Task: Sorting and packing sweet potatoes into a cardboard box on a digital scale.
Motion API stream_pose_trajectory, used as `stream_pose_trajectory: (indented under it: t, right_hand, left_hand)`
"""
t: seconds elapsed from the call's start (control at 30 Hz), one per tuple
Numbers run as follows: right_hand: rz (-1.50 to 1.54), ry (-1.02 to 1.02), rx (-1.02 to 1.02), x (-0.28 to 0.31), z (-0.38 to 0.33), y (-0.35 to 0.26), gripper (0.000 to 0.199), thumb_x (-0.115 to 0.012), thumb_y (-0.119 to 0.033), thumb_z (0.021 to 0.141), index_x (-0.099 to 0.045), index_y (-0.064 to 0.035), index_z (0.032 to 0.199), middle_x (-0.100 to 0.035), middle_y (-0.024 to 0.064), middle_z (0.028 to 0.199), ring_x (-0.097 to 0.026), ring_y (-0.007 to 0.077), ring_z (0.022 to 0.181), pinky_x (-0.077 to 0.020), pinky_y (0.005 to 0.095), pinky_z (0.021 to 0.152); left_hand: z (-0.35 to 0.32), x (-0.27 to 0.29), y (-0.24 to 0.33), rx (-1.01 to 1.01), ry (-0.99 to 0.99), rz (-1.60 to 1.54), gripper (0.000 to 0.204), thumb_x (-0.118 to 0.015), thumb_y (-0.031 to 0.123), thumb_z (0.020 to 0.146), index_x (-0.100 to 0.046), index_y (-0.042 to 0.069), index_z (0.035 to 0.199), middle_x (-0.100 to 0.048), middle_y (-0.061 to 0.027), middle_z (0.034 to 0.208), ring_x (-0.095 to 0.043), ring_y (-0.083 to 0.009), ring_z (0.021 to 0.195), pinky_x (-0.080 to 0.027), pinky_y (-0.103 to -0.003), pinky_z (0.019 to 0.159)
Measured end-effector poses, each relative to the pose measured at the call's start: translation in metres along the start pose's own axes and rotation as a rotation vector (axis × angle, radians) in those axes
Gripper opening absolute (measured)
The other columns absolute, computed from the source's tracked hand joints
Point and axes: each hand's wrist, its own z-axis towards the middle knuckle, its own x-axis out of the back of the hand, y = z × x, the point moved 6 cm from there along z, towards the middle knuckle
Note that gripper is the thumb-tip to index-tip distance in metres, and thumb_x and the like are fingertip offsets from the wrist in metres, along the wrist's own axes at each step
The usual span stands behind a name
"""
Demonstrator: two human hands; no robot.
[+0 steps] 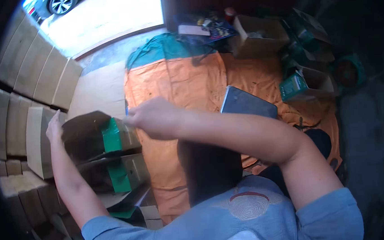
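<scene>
An open cardboard box [130,135] with a green panel sits at the left between my two hands, its flaps raised and its inside dark. My left hand [54,128] is at the box's far left edge, one finger stretched upward and the rest partly hidden. With fingers curled, my right hand [156,118] grips the upper right corner of the same box. A small bit of blue shows by its fingertips, too blurred to name. Directly below stands a second open box [136,169] with a green panel.
Stacked plain cartons [34,64] line the left side. An orange sheet [175,85] covers the floor, with a dark flat panel [249,103] lying on it. Open boxes [257,36] and a tray of small items [207,28] stand at the back. A car [59,4] is outside the doorway.
</scene>
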Motion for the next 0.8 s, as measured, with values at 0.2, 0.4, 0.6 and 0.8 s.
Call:
stream_pose_trajectory:
  t: [0.2,0.4,0.6,0.8]
  right_hand:
    - [-0.053,0.301,-0.529,0.078,-0.212,0.137,0.031,-0.057,-0.015,0.090,-0.067,-0.0129,0.119,-0.069,0.0133,0.115,-0.066,0.0331,0.107,-0.0525,0.0461,0.092]
    - [-0.140,0.409,-1.036,0.129,-0.459,0.186,0.030,-0.058,-0.015,0.089,-0.069,-0.0071,0.117,-0.071,0.0209,0.100,-0.068,0.0373,0.096,-0.0533,0.0435,0.086]
    - [-0.047,0.676,-1.154,0.158,-0.615,0.202,0.030,-0.062,-0.008,0.088,-0.067,-0.0044,0.118,-0.073,0.0179,0.095,-0.071,0.0321,0.092,-0.0543,0.0394,0.083]
    - [0.100,0.725,-1.324,0.132,-0.725,0.272,0.036,-0.065,-0.010,0.090,-0.063,-0.0024,0.124,-0.074,0.0143,0.102,-0.070,0.0271,0.097,-0.0530,0.0358,0.087]
  left_hand:
    - [0.020,0.062,0.042,-0.149,0.288,-0.254,0.051,-0.063,0.008,0.092,-0.052,0.013,0.142,-0.053,-0.0107,0.145,-0.050,-0.0289,0.133,-0.042,-0.039,0.110]
    - [-0.034,0.167,0.320,-0.558,0.501,-0.735,0.038,-0.066,0.014,0.093,-0.064,0.015,0.131,-0.058,-0.0139,0.139,-0.053,-0.0313,0.131,-0.042,-0.041,0.109]
    - [-0.190,0.294,0.508,-0.838,0.435,-1.079,0.033,-0.067,0.018,0.094,-0.067,0.014,0.127,-0.057,-0.0175,0.139,-0.062,-0.0321,0.121,-0.056,-0.040,0.094]
    - [-0.265,0.323,0.592,-0.923,0.280,-1.166,0.032,-0.068,0.022,0.092,-0.070,0.014,0.123,-0.057,-0.0140,0.142,-0.054,-0.0319,0.131,-0.043,-0.041,0.108]
